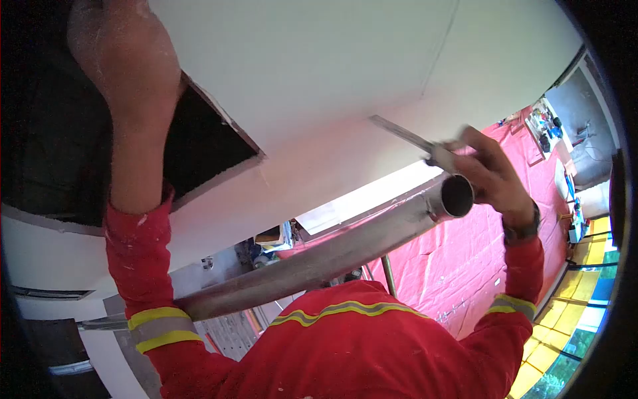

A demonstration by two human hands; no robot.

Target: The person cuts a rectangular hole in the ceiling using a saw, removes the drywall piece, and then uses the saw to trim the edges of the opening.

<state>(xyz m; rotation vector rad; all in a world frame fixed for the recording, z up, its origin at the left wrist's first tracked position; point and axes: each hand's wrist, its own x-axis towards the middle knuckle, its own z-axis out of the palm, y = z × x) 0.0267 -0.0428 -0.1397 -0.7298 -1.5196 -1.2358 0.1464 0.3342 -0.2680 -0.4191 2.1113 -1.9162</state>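
At the upper left, my left hand [129, 63] is raised beside the dark rectangular opening [206, 133] in a white panel [319, 60]. Its fingers are hidden or cut off at the frame's top edge, so what they touch cannot be seen. On the right, my right hand [488, 169] is closed round the handle of a narrow-bladed tool [402, 133], its flat blade pointing up and left, the tip at or near the panel's surface. Some fingers are blurred. A faint line [438, 53] runs down the panel above the blade.
A thick metal pipe [319, 263] crosses below the panel, its open end close under my right hand. Pink sheeting [452, 259] lies beyond. Cluttered items [548, 130] stand at the far right, above yellow and blue panes [578, 266].
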